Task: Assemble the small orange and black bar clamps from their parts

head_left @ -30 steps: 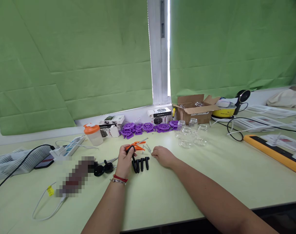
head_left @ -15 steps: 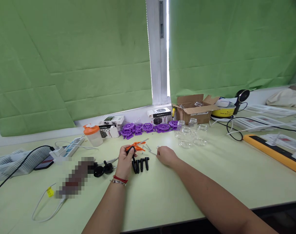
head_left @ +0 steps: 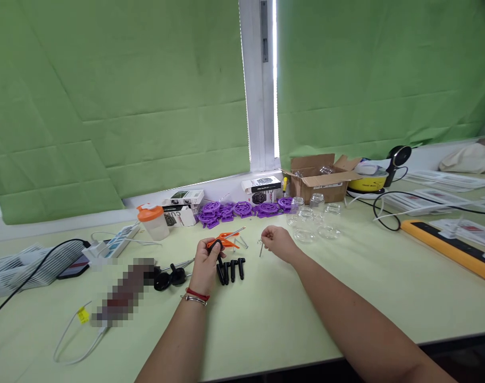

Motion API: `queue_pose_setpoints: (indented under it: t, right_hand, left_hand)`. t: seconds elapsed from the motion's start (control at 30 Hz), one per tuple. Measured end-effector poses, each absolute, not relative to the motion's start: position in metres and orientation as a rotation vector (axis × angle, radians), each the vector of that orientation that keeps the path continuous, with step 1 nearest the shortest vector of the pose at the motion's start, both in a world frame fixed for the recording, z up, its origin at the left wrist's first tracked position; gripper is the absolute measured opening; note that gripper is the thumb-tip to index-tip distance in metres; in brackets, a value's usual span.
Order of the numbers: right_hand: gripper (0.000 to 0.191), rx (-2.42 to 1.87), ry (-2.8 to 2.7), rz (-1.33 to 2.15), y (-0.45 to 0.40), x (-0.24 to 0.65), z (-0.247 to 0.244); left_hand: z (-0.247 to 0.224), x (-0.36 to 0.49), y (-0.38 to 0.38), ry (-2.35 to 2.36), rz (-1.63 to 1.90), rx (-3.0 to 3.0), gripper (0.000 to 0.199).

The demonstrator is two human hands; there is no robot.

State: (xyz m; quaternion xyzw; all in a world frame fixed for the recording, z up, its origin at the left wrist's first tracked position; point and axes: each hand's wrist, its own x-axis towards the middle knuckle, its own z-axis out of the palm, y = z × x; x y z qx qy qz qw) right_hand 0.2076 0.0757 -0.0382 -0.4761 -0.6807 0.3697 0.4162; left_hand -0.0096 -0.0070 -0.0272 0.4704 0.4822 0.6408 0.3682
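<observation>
My left hand (head_left: 205, 267) is closed around a black handle (head_left: 215, 247) from which a thin metal rod (head_left: 237, 232) points up and right. An orange plastic part (head_left: 226, 242) lies just beyond its fingers, partly covered by them. My right hand (head_left: 280, 244) pinches a short metal pin (head_left: 261, 250) that hangs down from the fingertips. Between the hands, loose metal pins (head_left: 243, 243) rest on the table. Several black L-shaped pieces (head_left: 233, 271) lie in a row beside my left hand. Round black parts with metal rods (head_left: 170, 277) sit left of it.
Purple plastic parts (head_left: 242, 209) and clear glass jars (head_left: 305, 221) stand along the back, near an open cardboard box (head_left: 325, 186). A shaker with an orange lid (head_left: 153, 221) and a power strip (head_left: 123, 240) are at left. A yellow-edged bar (head_left: 445, 250) lies at right.
My right hand has lifted slightly and moved right, and the pin in its fingers has swung from lying toward the left to hanging down. My left hand has hardly moved.
</observation>
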Motion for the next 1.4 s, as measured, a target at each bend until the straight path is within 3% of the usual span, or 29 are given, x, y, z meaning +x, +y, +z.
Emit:
queue_pose_setpoints:
  t: [0.4, 0.87, 1.4]
  right_hand:
    - [0.026, -0.899, -1.174, 0.818, 0.067, 0.209, -0.014]
    - [0.024, -0.692, -1.317, 1.023, 0.040, 0.186, -0.003]
    - [0.019, -0.700, -1.444, 1.136, 0.029, 0.178, -0.003]
  left_hand:
    - [-0.024, 0.011, -0.017, 1.112, 1.420, 1.304, 0.032]
    - [-0.024, 0.033, -0.026, 1.092, 1.179, 1.451, 0.028]
    - [-0.025, 0.039, -0.027, 1.086, 1.153, 1.450, 0.026]
